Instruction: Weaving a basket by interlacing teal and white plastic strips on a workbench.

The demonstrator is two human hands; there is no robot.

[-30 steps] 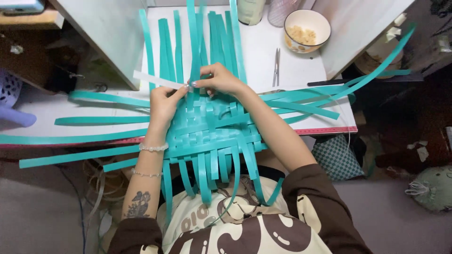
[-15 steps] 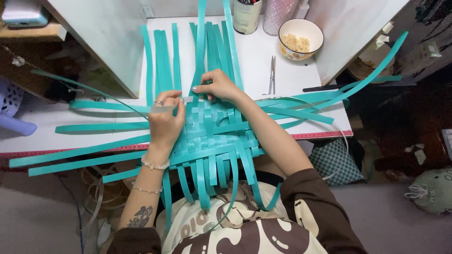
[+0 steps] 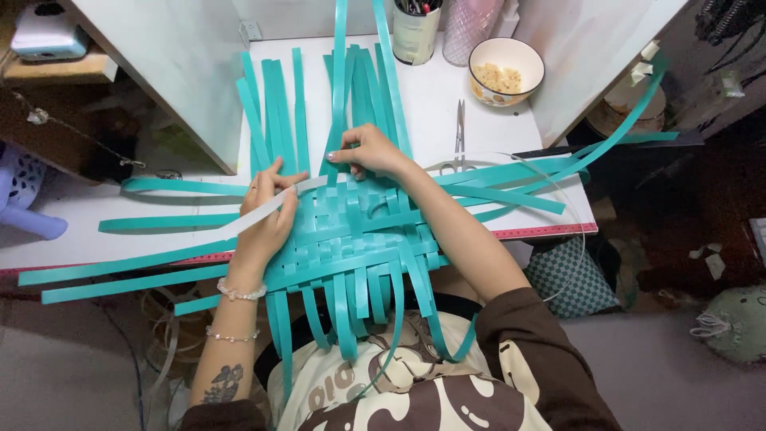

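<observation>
The left hand (image 3: 267,215) lies flat on the left part of the woven mat (image 3: 351,235), fingers together and pressing down, with a pale strip (image 3: 263,209) running under the fingertips and out to the left; whether it pinches that strip or only presses it I cannot tell; two bead bracelets (image 3: 237,294) sit on the wrist and forearm, with a dark tattoo below them. The right hand (image 3: 369,152) rests at the far edge of the mat, thumb and fingers closed on an upright teal strip (image 3: 338,88) just where it enters the weave; the brown sleeve (image 3: 542,359) covers the arm from the elbow down.

The mat is a checker weave of teal strips lying on the near edge of the white table (image 3: 431,96), partly overhanging the person's lap; loose strip ends fan out on all sides, long ones to the left and right, shorter ones hanging toward the lap.

Just beyond the right hand, a pair of scissors (image 3: 459,132) lies on the table; farther back stand a bowl (image 3: 506,72) with pale food, a pen cup (image 3: 416,32) and a pink tumbler (image 3: 472,28); a red ruler edge (image 3: 542,231) runs along the table's near side.
</observation>
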